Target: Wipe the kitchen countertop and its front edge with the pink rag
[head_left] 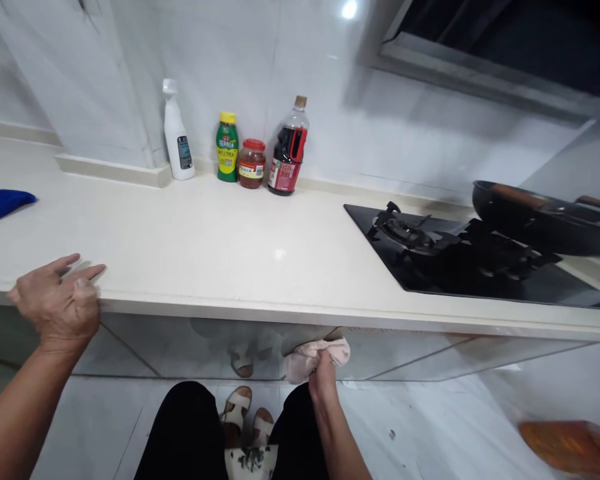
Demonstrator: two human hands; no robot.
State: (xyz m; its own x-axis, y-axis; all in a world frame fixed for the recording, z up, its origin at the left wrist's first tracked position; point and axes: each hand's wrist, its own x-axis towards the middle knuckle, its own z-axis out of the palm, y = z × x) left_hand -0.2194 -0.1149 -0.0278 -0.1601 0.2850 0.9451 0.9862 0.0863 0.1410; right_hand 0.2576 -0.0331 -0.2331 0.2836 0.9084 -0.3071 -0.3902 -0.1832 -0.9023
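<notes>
My right hand [324, 377] is closed around a pale pink cloth [330, 349], held against the glossy grey cabinet front [190, 343] below the counter. Part of the cloth bunches out beyond the fingers. On the left, my left hand [60, 297] rests at the front edge of the white countertop [205, 247]. Its thumb and some fingers are stretched apart, and nothing is in it.
Along the wall stand a white spray bottle [177, 137], a green squeeze bottle [227, 150], a red-lidded jar [251, 165] and a dark sauce bottle [287, 150]. A black gas hob [430, 267] bears a wok [535, 220]. Blue cloth [3, 203] lies far left.
</notes>
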